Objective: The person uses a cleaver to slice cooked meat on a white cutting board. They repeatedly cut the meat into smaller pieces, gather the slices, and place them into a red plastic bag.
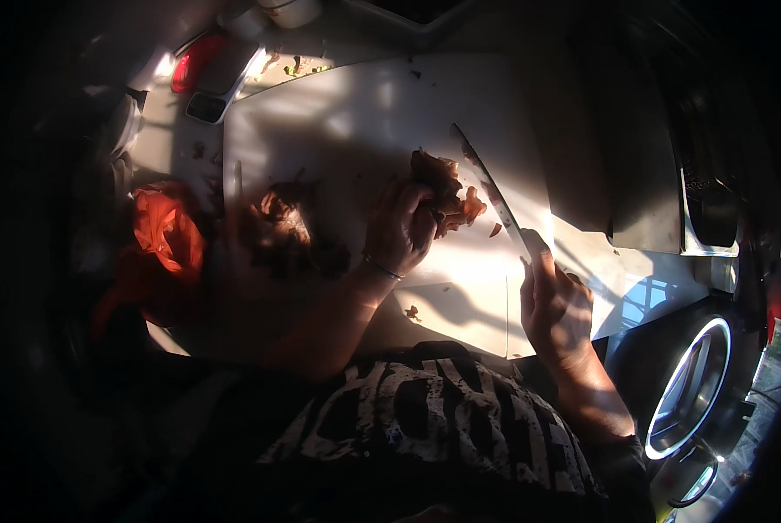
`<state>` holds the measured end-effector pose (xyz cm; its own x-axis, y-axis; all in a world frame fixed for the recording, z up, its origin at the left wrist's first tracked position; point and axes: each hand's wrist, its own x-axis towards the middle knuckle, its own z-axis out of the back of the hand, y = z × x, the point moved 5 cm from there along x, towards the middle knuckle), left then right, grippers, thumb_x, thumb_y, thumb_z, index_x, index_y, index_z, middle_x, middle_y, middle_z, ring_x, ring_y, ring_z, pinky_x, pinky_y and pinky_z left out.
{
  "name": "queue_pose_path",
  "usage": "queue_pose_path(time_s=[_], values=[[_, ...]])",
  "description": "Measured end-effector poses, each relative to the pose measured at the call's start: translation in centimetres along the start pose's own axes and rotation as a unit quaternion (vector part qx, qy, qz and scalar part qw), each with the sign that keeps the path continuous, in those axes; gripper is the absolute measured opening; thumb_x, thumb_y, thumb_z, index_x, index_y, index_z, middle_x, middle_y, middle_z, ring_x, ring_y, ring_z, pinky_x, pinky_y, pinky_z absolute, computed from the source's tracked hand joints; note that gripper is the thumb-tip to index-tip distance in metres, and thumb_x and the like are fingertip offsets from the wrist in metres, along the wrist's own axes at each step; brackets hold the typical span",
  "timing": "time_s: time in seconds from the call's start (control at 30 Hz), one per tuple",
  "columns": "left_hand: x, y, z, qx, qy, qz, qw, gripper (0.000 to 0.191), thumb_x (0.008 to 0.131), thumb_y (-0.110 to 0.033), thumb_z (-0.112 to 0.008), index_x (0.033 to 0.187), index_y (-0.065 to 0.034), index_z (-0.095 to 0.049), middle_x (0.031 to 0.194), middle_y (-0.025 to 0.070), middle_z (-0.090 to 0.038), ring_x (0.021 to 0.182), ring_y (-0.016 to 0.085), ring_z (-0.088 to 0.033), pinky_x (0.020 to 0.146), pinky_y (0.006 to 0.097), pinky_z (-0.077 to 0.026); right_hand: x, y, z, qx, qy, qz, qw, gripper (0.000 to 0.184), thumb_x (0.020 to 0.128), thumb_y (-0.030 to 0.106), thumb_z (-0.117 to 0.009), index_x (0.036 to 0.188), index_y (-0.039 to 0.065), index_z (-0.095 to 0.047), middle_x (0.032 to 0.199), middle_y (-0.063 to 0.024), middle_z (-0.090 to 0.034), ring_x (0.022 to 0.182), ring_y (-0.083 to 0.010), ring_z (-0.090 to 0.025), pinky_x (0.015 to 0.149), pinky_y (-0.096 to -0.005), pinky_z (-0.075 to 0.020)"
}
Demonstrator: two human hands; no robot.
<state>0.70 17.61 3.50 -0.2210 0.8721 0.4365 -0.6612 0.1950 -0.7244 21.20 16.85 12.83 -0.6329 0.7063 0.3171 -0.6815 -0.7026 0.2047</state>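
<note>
My right hand holds a long knife, its blade pointing up and to the left over a white cutting board. Left of the blade, my left hand has its curled fingers on a clump of brownish, ruffled leafy food, perhaps wood ear or lettuce; shadow hides its exact kind. The blade and the clump are apart. One small reddish-brown scrap lies between them. A larger pile of similar-looking food rests on the board at the left, partly in deep shadow.
An orange-red plastic bag stands left of the board. Farther back are a white-rimmed container and a red item. Food scraps dot the near surface. At right are a metal-edged container and a round steel-rimmed vessel.
</note>
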Motion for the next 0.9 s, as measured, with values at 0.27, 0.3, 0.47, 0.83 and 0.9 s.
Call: queue_pose_path(time_s=[0.27, 0.3, 0.47, 0.83, 0.9], values=[[2.3, 1.3, -3.6, 0.073, 0.033, 0.034, 0.996, 0.025, 0.076, -0.021, -0.062, 0.098, -0.0094, -0.058, 0.094, 0.0099, -0.057, 0.083, 0.030, -0.057, 0.069, 0.0412, -0.048, 0.3, 2.1, -3.2, -0.042, 0.064, -0.085, 0.993, 0.046, 0.083, 0.001, -0.052, 0.128, 0.003, -0.045, 0.080, -0.0101, -0.056, 0.058, -0.0149, -0.055, 0.051, -0.0267, -0.0454], [2.2, 1.4, -3.8, 0.078, 0.031, 0.043, 0.996, 0.025, 0.076, -0.021, -0.062, 0.097, -0.0091, -0.058, 0.094, 0.0100, -0.057, 0.084, 0.030, -0.057, 0.071, 0.0414, -0.047, 0.0, 2.2, -4.0, -0.113, 0.144, -0.101, 0.978, 0.046, 0.087, 0.008, -0.051, 0.133, 0.007, -0.042, 0.099, -0.0125, -0.062, 0.071, -0.0143, -0.061, 0.061, -0.0250, -0.0484], [1.9, 2.1, -4.4, 0.082, 0.082, 0.070, 0.991, 0.025, 0.075, -0.022, -0.061, 0.096, -0.0078, -0.057, 0.095, 0.0110, -0.057, 0.087, 0.031, -0.055, 0.075, 0.0425, -0.045, 2.0, 2.2, -5.7, -0.140, 0.156, -0.076, 0.975, 0.052, 0.085, 0.004, -0.051, 0.135, 0.005, -0.036, 0.074, -0.0132, -0.060, 0.050, -0.0173, -0.056, 0.044, -0.0330, -0.0459], [1.0, 2.7, -3.8, 0.029, 0.054, 0.066, 0.996, 0.023, 0.077, -0.023, -0.063, 0.094, -0.0093, -0.057, 0.088, 0.0126, -0.055, 0.077, 0.031, -0.055, 0.069, 0.0415, -0.045, 3.3, 2.0, -1.9, -0.039, 0.147, -0.064, 0.986, 0.064, 0.077, -0.003, -0.059, 0.135, 0.003, -0.032, 0.075, -0.0124, -0.058, 0.049, -0.0203, -0.057, 0.042, -0.0322, -0.0471], [1.0, 2.7, -3.7, 0.022, 0.054, 0.069, 0.996, 0.023, 0.077, -0.023, -0.062, 0.095, -0.0093, -0.057, 0.088, 0.0125, -0.055, 0.077, 0.031, -0.055, 0.068, 0.0410, -0.045, 1.7, 2.3, -1.9, -0.010, 0.134, -0.037, 0.990, 0.065, 0.077, -0.005, -0.057, 0.136, 0.003, -0.031, 0.073, -0.0105, -0.052, 0.048, -0.0179, -0.052, 0.044, -0.0308, -0.0457]])
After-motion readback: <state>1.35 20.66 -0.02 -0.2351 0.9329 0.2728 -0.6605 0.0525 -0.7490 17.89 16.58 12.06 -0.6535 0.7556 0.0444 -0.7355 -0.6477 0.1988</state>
